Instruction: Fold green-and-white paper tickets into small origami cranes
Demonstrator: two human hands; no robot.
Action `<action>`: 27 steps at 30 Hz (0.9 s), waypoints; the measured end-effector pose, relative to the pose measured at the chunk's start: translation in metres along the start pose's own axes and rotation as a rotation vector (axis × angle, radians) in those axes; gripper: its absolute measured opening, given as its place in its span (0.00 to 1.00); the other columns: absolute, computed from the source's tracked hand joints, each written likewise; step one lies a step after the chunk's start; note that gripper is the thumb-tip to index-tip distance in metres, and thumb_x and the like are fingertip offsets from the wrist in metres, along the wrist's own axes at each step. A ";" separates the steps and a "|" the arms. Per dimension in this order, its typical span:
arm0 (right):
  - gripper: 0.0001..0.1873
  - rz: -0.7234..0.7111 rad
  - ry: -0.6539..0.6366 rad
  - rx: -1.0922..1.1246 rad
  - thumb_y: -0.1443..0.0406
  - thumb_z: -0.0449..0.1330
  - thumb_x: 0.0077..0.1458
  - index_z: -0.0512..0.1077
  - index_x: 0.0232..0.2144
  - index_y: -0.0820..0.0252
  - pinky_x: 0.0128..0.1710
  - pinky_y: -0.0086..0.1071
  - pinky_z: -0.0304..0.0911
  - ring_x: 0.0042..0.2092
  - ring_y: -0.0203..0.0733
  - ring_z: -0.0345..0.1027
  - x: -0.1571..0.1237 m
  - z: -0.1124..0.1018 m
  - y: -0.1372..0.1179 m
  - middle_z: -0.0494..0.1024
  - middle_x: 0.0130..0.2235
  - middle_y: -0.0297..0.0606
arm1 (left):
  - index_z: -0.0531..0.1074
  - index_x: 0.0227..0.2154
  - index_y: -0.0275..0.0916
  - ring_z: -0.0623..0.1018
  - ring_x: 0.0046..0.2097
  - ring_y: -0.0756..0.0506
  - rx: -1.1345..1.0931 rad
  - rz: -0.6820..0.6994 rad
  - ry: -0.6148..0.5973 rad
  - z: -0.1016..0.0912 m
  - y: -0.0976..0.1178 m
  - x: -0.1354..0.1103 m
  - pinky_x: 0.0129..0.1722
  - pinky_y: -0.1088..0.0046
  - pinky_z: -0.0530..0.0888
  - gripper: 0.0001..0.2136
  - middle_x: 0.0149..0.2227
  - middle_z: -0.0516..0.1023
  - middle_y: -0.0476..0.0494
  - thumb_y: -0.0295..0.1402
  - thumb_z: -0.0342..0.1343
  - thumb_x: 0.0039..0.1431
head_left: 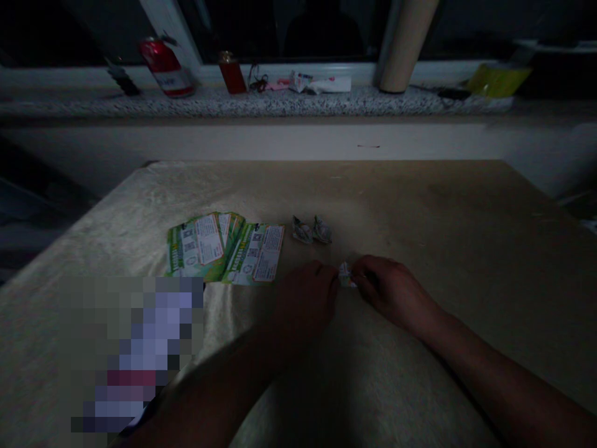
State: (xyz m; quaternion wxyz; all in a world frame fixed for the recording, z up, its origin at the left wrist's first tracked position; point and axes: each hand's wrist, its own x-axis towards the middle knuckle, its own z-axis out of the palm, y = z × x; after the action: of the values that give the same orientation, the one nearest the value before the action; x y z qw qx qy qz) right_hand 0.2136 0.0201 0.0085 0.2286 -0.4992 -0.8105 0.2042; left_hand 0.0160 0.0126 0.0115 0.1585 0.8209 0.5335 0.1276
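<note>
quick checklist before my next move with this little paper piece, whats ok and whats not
1. Grip: small folded paper pinched between left hand and right hand: ok.
2. Creases on it readable: cannot tell, too dim and too small.
3. Room around the hands: two folded pieces lie just beyond the hands, not touching them: ok.
4. Supply: green flyers fanned on the table, to the left, untouched: ok.
5. Lighting: not ok, the scene is very dark.

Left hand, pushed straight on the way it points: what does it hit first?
The left hand would first meet the small folded paper pinched at its fingers, then probably the right hand; depth is unclear in this dim light.
</note>
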 end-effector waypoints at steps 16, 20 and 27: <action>0.04 -0.199 0.019 0.078 0.69 0.64 0.60 0.76 0.38 0.57 0.37 0.34 0.67 0.37 0.43 0.76 -0.010 -0.006 0.006 0.82 0.35 0.37 | 0.76 0.39 0.37 0.77 0.40 0.42 -0.041 0.142 -0.014 -0.002 -0.011 -0.007 0.42 0.64 0.73 0.07 0.40 0.79 0.42 0.31 0.53 0.69; 0.05 -0.276 -0.014 0.094 0.70 0.61 0.63 0.77 0.36 0.57 0.40 0.35 0.68 0.37 0.42 0.76 -0.010 -0.007 0.005 0.82 0.34 0.37 | 0.76 0.37 0.38 0.76 0.38 0.44 -0.019 0.218 -0.013 -0.004 -0.012 -0.010 0.40 0.66 0.73 0.07 0.38 0.78 0.43 0.29 0.53 0.68; 0.05 -0.241 0.001 0.110 0.70 0.62 0.63 0.78 0.38 0.56 0.39 0.36 0.70 0.38 0.43 0.77 -0.010 -0.005 0.005 0.84 0.36 0.37 | 0.77 0.40 0.38 0.76 0.39 0.44 -0.024 0.227 -0.037 -0.006 -0.011 -0.009 0.41 0.66 0.73 0.08 0.40 0.78 0.43 0.30 0.52 0.70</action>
State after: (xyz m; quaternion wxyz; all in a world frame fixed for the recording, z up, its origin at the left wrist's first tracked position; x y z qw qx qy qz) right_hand 0.2238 0.0135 0.0080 0.2792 -0.3850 -0.8519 0.2193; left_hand 0.0011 0.0096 0.0124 0.1625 0.8764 0.4324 0.1359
